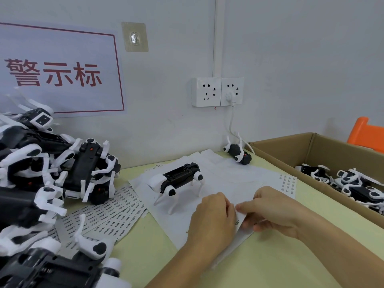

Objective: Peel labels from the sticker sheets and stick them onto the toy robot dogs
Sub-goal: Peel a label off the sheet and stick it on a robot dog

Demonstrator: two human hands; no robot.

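Counts, placed relative to the standing toy dog (176, 183) mid-worktop: 1 dog upright on its legs; 1 dog (239, 153) lying on its side behind and right of it; a heap of dogs (52, 173) to its left, too tangled to count; several more in 1 cardboard box (311, 146) to its right; 2 hands just in front; 2 wall sockets (218, 91) above; 1 red-lettered sign (60, 73) upper left.
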